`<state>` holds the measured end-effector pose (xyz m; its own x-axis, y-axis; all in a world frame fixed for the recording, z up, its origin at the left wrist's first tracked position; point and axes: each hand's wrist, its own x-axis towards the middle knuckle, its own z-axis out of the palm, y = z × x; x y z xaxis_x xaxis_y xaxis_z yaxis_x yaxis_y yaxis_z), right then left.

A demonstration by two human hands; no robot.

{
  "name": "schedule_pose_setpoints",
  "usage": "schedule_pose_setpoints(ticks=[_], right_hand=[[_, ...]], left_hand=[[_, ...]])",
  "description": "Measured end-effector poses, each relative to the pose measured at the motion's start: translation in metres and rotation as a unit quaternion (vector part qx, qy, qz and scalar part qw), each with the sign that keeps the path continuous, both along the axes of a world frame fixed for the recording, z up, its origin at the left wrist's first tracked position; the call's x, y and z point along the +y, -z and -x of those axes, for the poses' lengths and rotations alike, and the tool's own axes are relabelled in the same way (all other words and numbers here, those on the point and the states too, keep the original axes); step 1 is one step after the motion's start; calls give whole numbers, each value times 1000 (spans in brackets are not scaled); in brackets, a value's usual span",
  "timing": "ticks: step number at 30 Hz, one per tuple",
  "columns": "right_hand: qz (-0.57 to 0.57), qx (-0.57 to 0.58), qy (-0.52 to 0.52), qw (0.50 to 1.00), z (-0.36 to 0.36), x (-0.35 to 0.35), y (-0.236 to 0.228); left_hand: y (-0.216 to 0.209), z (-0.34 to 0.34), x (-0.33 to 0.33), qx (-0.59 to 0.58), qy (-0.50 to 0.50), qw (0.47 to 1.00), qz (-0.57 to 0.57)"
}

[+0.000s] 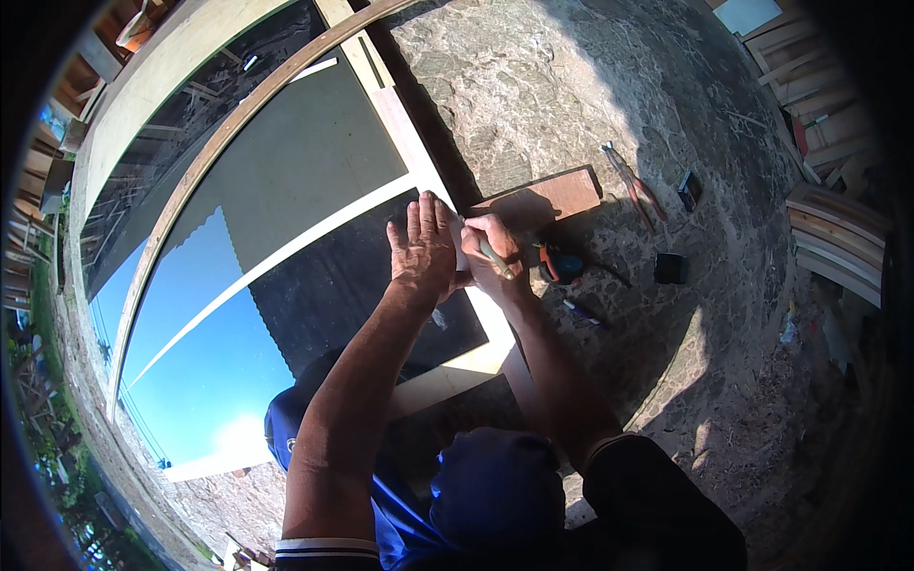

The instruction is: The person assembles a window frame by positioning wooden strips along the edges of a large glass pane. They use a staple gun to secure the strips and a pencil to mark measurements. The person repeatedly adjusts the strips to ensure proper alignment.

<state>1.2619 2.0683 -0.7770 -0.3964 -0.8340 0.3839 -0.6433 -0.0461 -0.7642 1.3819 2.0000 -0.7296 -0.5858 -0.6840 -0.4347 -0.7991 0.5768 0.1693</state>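
A pale wooden frame (409, 143) lies around glossy, reflective panes (314, 143) that mirror blue sky. My left hand (424, 249) rests flat with fingers stretched, across the frame's inner corner and the dark pane beside it. Close on its right, my right hand (487, 249) is closed around a slim pale pencil (496, 259), its knuckles by the frame's side rail. The pencil's tip is hidden by the hand. A reddish wooden block (552, 198) lies against the frame, just beyond my right hand. An orange-and-dark tape measure (560, 265) sits right of that hand.
Red-handled pliers (633, 186), two small black items (670, 268) and a blue pen-like tool (581, 312) lie on the rough stone ground (533, 67). A long wooden batten (219, 143) crosses the panes. Stacked planks (838, 238) stand at the far right. Blue cloth (500, 485) shows below.
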Motion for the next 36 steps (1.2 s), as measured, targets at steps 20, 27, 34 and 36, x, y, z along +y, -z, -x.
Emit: schedule_pose_setpoints(ticks=[20,27,34,36], right_hand=[[-188,109,97,971,-46,130,-26],[-155,53,122,979,-46,132,-11],[-132,40,90,986,-43,134,-5],[-130,36,88,987,-42,134,-6]], left_hand=[[1,-1,-1,85,-44,993,-73],[0,-1,-2,69,-33,994,-77],[1,-2,-2,77,-35,993,-79],[2,-2,-2,61,-34,995,-74]])
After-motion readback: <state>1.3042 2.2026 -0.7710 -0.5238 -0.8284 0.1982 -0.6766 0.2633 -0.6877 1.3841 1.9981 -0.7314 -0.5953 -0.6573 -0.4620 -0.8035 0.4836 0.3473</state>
